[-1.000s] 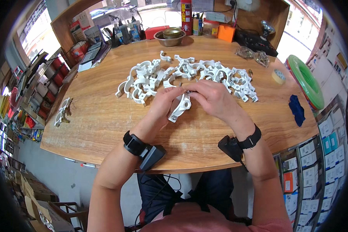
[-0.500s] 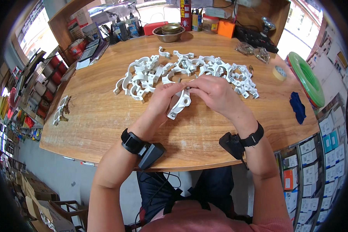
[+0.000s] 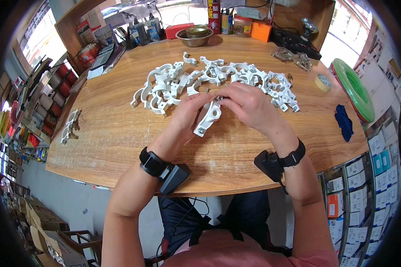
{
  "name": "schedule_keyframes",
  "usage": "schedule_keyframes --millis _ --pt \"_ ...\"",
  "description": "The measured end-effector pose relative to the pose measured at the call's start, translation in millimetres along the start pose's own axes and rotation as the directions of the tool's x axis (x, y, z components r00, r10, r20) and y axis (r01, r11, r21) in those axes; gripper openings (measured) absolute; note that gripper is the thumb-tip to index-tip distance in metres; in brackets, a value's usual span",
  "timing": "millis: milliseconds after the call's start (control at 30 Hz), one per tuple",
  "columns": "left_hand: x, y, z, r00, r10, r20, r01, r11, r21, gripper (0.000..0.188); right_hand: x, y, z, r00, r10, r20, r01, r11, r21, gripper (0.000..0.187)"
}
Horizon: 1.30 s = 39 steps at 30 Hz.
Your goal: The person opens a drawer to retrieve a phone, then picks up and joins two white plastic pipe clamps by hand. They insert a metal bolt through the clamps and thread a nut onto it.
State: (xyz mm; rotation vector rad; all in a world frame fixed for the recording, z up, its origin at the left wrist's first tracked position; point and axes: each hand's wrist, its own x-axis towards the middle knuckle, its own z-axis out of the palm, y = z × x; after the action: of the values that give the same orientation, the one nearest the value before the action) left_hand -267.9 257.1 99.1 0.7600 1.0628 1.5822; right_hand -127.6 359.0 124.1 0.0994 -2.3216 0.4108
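Observation:
A white plastic pipe clamp (image 3: 208, 119) is held over the table, tilted, with a round boss near its middle and a metal nut at its lower end. My left hand (image 3: 187, 115) is closed around its upper left side. Thumb and forefinger of my right hand (image 3: 247, 103) pinch a small metal fastener (image 3: 220, 98), seemingly a nut, at the clamp's upper end; my fingers partly hide it. Just beyond both hands lies a loose heap of similar white clamps (image 3: 169, 84), some with metal screws in them.
At the left edge lie white clamps with brass-coloured pieces (image 3: 69, 127). On the right are a tape roll (image 3: 322, 82), a dark blue cloth (image 3: 343, 123) and a green hose coil (image 3: 354, 89). Metal bowls (image 3: 194, 36) and small plastic bags (image 3: 302, 61) stand farther back.
My right hand has shifted slightly at the clamp's upper end, so more of the small metal fastener shows. The clamp has turned a little in my left hand.

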Motion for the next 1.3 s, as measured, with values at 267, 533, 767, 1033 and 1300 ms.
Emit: schedule_keyframes --millis 267,533,767,1033,1300 --pt "-1 0 0 1.000 -0.006 -0.011 0.007 0.999 0.052 0.023 -1 -1 -1 1.000 -0.023 -0.010 0.023 1.000 0.005 0.019" --pt "1 -2 0 0.999 -0.020 0.028 0.019 0.999 0.025 0.022 1 -5 -8 0.997 0.059 0.046 -0.060 0.998 0.003 0.014" --pt "3 -6 -3 1.000 -0.005 0.029 0.003 0.999 0.042 0.023 2 -1 -7 0.998 -0.049 -0.040 0.048 0.999 -0.023 0.011" --pt "2 -3 -1 0.999 -0.009 0.045 0.006 0.999 0.048 0.025 3 -7 -6 0.993 0.018 -0.117 -0.024 0.998 -0.050 0.013" --pt "1 -2 0 1.000 0.000 0.006 0.000 0.999 0.033 0.026 1 -3 -9 0.998 0.037 -0.042 -0.042 0.991 -0.126 0.014"
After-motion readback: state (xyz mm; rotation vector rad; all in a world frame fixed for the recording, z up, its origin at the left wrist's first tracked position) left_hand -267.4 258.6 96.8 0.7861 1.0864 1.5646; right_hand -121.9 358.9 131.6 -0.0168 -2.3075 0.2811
